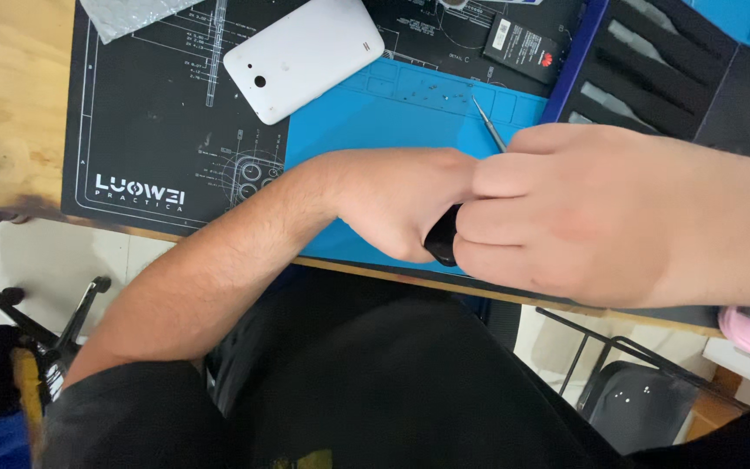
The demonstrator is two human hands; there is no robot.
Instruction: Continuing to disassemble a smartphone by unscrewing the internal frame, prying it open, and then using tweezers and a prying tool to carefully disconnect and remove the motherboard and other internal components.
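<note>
Gripping a small black object (443,240) between them, left hand (401,200) and right hand (566,217) both clenched, right hand also holding thin metal tweezers (488,123), over the blue silicone mat (366,122), white phone back cover (303,56) and black battery (523,48) further away.

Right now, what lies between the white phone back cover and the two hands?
In the head view, only bare blue mat separates the white back cover from the left hand and right hand.

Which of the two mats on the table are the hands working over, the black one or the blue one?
The blue mat. Both the left hand and right hand sit over its near edge, gripping a dark object; the black printed mat lies to the left.
</note>
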